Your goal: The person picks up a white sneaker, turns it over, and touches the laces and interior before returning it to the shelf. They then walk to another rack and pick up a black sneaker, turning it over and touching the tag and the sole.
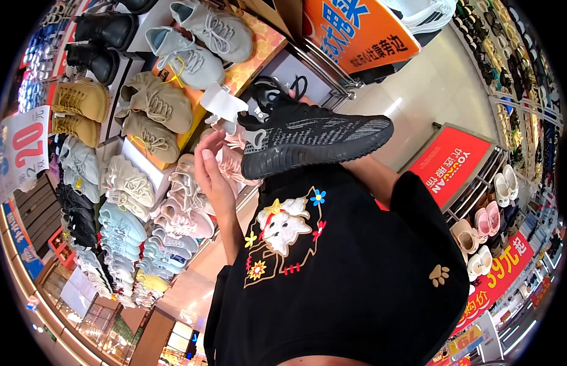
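Note:
A black and grey knit sneaker (320, 137) is held up in front of my chest, its toe pointing right and its chunky black sole facing me. My right hand (304, 99) grips it from behind; only a bit of the fingers shows past the laces, and the rest is hidden by the shoe. My left hand (215, 168) is beside the heel with its fingers stretched out, holding nothing that I can see. A white paper tag (223, 102) hangs at the heel end, just above my left fingers.
Rows of sneakers, among them beige shoes (155, 107) and light grey shoes (201, 46), fill a display at left. An orange sign (362, 36) stands ahead. To the right are a red sign (449, 165) and a rack with clogs (488, 219).

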{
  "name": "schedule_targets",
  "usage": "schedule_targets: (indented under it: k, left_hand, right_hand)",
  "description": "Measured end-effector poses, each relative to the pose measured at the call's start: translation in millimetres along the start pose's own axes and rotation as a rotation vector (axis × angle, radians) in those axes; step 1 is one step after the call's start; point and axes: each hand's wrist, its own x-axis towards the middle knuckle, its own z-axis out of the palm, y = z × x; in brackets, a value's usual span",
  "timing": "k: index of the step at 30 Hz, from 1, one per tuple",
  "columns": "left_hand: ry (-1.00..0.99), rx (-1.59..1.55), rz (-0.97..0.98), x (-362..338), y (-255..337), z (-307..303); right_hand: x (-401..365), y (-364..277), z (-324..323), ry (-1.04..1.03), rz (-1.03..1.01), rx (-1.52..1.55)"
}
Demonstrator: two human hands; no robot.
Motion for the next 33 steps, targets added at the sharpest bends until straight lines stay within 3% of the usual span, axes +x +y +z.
schedule_targets:
  k: [5, 9, 12, 17, 33]
  left_hand:
    - [-0.186, -0.037, -0.128, -3, -10, -1]
    - [-0.413, -0.317, -0.557, -16, -34, -8]
    - [-0.493, -0.398, -0.607, -19, -31, -4]
    - [-0.336, -0.357, -0.553, -23, -37, 3]
    - [-0.307, -0.375, -0.573, -17, -15, 17]
  right_hand:
    - [-13, -4, 1, -0.042, -0.052, -0.042]
    - [-18, -3, 6, -0.038, -0.125, -0.074]
    - [-21, -3, 11, -0.018, -0.186, -0.114]
    - [-25, 1, 20, 0.022, -0.268, -0.185]
    - [-37, 8, 42, 0.154, -0.492, -0.341]
